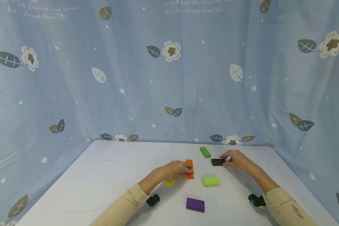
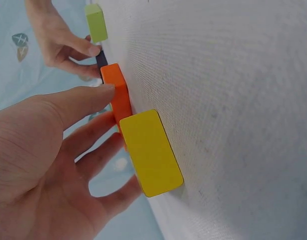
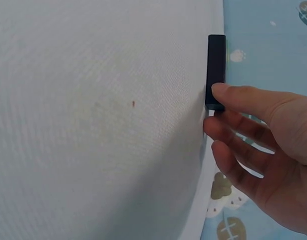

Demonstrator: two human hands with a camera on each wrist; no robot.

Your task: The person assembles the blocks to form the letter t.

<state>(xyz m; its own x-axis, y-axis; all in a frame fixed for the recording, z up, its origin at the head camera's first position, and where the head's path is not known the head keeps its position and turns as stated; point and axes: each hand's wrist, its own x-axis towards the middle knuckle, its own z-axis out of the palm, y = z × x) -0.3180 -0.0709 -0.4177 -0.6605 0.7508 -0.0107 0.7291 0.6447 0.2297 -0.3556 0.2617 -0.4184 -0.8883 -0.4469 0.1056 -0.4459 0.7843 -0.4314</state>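
My left hand (image 1: 173, 170) grips an orange block (image 1: 190, 176), thumb on its near side and fingers at its far side in the left wrist view. A yellow block (image 2: 151, 154) stands on the cloth close by that hand, mostly hidden behind it in the head view. Farther right, my right hand (image 1: 237, 159) pinches the right end of a black block (image 1: 217, 162) between thumb and fingers. In the right wrist view the thumb lies on the lower end of the black block (image 3: 216, 65). The black block lies flat.
A green block (image 1: 205, 152) lies at the back, just beyond the black one. Between the hands and nearer lies a lime-green block (image 1: 211, 181), with a purple block (image 1: 195, 205) in front. White cloth (image 1: 107, 175) covers the table; a blue patterned curtain (image 1: 130, 103) hangs behind.
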